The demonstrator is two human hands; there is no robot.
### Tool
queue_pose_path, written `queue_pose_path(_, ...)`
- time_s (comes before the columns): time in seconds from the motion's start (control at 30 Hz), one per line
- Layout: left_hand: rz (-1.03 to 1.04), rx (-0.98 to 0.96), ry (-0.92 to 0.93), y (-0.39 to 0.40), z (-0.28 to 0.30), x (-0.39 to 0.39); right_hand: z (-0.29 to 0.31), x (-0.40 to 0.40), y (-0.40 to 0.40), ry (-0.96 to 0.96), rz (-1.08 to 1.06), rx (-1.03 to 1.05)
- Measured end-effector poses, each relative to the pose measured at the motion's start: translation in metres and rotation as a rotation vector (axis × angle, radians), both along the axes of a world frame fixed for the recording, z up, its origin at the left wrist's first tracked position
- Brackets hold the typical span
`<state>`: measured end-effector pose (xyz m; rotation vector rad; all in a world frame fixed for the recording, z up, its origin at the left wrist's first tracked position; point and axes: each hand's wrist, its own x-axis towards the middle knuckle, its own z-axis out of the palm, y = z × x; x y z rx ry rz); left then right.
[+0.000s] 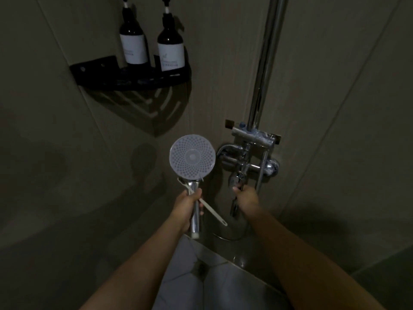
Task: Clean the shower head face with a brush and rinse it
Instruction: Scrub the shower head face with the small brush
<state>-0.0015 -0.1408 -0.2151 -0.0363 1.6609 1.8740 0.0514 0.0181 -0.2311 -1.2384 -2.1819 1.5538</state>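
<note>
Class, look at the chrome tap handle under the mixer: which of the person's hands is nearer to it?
Right. The right hand grips the tap handle from below. The left hand is off to its left, holding the shower head handle and the brush.

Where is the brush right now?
In the head view, the brush is in the left hand, held against the shower head handle, left of the tap.
</note>
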Motion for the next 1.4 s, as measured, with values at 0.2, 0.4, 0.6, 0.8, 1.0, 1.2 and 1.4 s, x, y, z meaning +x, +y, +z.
queue_pose_path(0.2,-0.013,-0.018,-0.034,-0.005,-0.017,0.006,-0.002,0.001,-0.002,0.001,-0.066,0.036)
queue_pose_path(0.4,-0.026,-0.019,-0.044,-0.002,-0.022,0.005,0.002,0.002,-0.004,0.019,-0.073,0.038)
queue_pose_path(0.6,-0.029,-0.01,-0.074,0.0,-0.032,0.012,0.002,0.004,-0.005,0.017,-0.052,0.032)
queue_pose_path(0.8,-0.046,-0.003,-0.085,0.002,-0.042,0.014,-0.002,0.001,-0.002,0.011,-0.036,0.073)
queue_pose_path(1.0,-0.066,-0.006,-0.075,0.004,-0.05,0.014,-0.005,0.001,-0.001,0.01,-0.023,0.078)
queue_pose_path(1.2,-0.06,-0.008,-0.096,0.005,-0.058,0.013,-0.015,0.002,-0.001,0.084,-0.054,0.039)
queue_pose_path(1.4,-0.018,-0.012,-0.119,0.006,-0.068,0.009,-0.053,0.024,-0.036,-0.106,0.193,-0.472)
